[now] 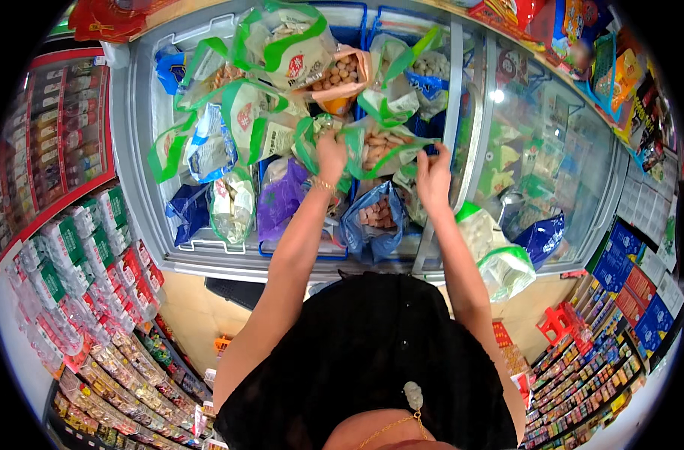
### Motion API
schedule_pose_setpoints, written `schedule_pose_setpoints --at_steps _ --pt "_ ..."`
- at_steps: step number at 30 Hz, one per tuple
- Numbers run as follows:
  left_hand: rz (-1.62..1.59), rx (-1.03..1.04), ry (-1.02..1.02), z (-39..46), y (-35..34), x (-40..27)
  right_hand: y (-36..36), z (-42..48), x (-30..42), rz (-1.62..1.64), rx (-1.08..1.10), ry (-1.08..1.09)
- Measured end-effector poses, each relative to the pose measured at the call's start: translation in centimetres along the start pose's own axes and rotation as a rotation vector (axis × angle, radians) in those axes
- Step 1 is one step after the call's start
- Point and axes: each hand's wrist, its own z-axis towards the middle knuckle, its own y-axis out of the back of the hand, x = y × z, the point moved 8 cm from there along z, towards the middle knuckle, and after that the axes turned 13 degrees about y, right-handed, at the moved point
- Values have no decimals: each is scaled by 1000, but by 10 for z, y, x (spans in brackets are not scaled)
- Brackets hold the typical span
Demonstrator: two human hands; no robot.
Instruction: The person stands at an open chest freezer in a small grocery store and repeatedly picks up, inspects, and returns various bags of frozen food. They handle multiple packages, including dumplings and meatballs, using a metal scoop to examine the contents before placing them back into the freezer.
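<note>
Both my hands reach into an open chest freezer (207, 270) filled with opened bags of frozen food. My left hand (331, 154) grips the green-edged rim of a clear plastic bag (313, 149). My right hand (433, 169) pinches the right end of the rim of a green-edged bag of sausage-like pieces (381, 147). Below lies a blue bag of pink diced pieces (378, 216), with a purple bag (280, 197) to its left. Above sits a peach-coloured bag of round balls (339, 73). The bottoms of the bags I touch are hidden.
A glass sliding lid (539, 135) covers the freezer's right part, with green-edged bags (505, 270) lying at its front. Red-framed drink shelves (66, 129) and wrapped bottle packs (83, 259) stand at the left. Snack shelves (589, 371) and a red plastic stool (558, 324) are at the lower right.
</note>
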Motion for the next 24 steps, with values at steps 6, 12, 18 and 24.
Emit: schedule_pose_setpoints --at_steps 6,12,18,24 --pt "102 133 -120 -22 6 -12 -49 -72 -57 328 334 -719" --pt "257 -12 -287 -38 16 -62 -102 -18 -111 256 81 -595" --pt "519 30 -345 -3 -13 -64 -80 -65 -89 -27 196 -361" --pt "472 -27 -239 19 -19 -22 -85 -126 -106 336 117 -486"
